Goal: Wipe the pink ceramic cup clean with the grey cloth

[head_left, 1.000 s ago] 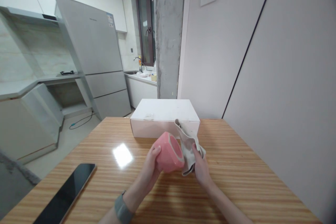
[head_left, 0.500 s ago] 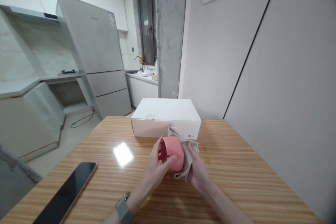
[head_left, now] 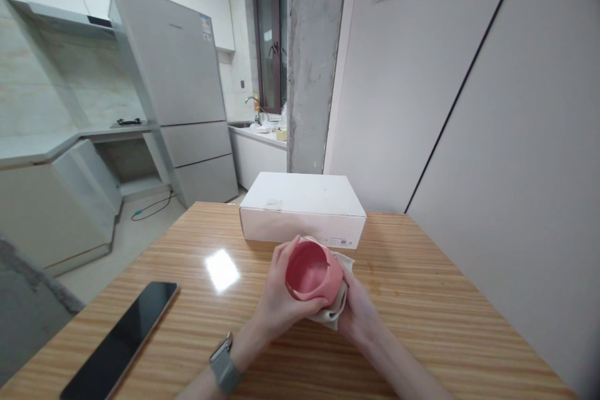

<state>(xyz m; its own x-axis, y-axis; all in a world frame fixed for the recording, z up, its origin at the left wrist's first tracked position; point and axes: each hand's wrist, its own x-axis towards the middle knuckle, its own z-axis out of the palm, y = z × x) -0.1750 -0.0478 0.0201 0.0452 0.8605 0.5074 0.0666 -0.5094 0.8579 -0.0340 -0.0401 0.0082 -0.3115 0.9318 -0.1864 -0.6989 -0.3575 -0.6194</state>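
Pink and glossy, the one cup (head_left: pixel 334 284) I've got here is up over the wood-grain table (head_left: pixel 431 319), right between my two hands and just on my side of the box. Its mouth is tipped back toward me, so I can look straight in, and all I see in there is its own pink wall and bottom. My left hand (head_left: pixel 277 301) is gripping it, fingers curled around the far left of the rim and thumb laid along the near side. My right hand (head_left: pixel 358 307) is closed on one greyish-beige cloth (head_left: pixel 334 317), pressing it up against the cup's outside; some of those fingers are hidden, so can't tell you exactly how they sit. The other container is one white cardboard box (head_left: pixel 302 195), lid down, so no clue what's in it. Label's on the front at the lower right. Rest of the count: one smartphone (head_left: pixel 122 339) lying screen up off to the left, one smartwatch (head_left: pixel 226 365) on my left wrist, one grey fridge (head_left: pixel 174 69) with three door panels, and one tap (head_left: pixel 257 110) over one sink (head_left: pixel 240 125) at the back.
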